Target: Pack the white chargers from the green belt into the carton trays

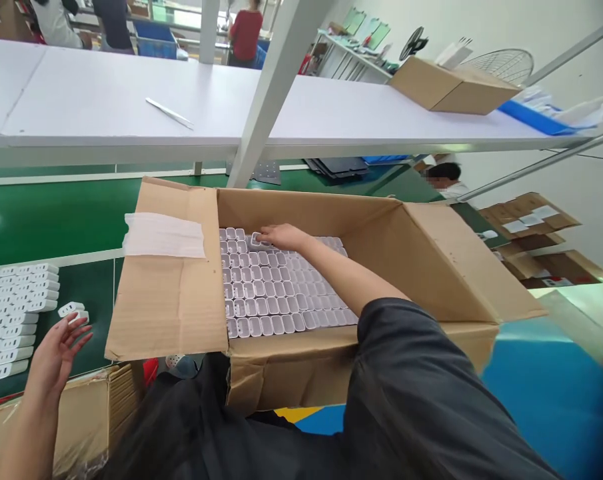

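Note:
An open cardboard box (181, 313) sits in front of me, its floor packed with rows of small white plastic parts (271, 293). My right hand (280, 236) reaches into the far side of the box, fingers pinched on one white part (256, 239) in the back rows. My left hand (58, 353) hovers over the green belt at the lower left, fingers spread and holding nothing. Two loose white parts (72, 311) lie just beyond its fingertips. Rows of the same white parts (14, 320) are lined up at the far left.
A green conveyor belt (46, 220) runs behind the box under a white shelf (106, 100) with a slanted post (276, 80). A closed carton (451, 87) rests on the shelf. More cartons (531, 227) stand at right. People work in the background.

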